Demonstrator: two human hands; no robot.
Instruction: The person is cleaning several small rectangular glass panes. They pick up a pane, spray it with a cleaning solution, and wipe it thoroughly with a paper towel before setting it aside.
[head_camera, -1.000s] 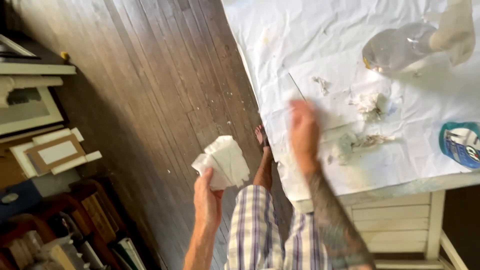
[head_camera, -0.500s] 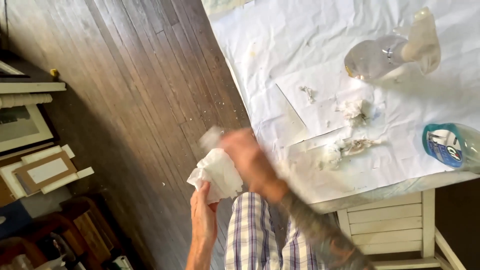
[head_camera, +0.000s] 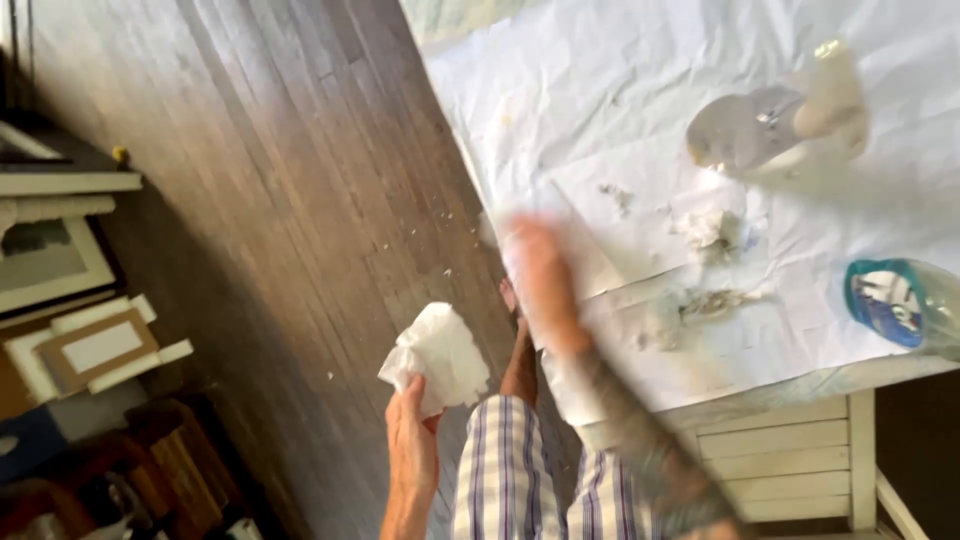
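Observation:
My left hand (head_camera: 410, 445) is shut on a crumpled white paper wad (head_camera: 438, 358), held over the dark wooden floor beside my plaid trouser leg (head_camera: 505, 470). My right hand (head_camera: 540, 275) is blurred by motion at the left edge of the white paper sheet (head_camera: 640, 90) covering the table; I cannot tell whether it holds anything. Scraps and grey crumbs (head_camera: 712, 300) lie on the paper to the right of that hand. My bare foot (head_camera: 518, 360) shows on the floor below it.
A clear plastic bottle (head_camera: 775, 120) lies on its side at the table's back right. A container with a blue lid (head_camera: 890, 300) sits at the right edge. Picture frames (head_camera: 90, 345) lean at the left. White slatted furniture (head_camera: 790, 460) stands under the table edge.
My right hand swung from the table edge to the paper wad, then back up to the table's left edge. The left hand kept hold of the wad.

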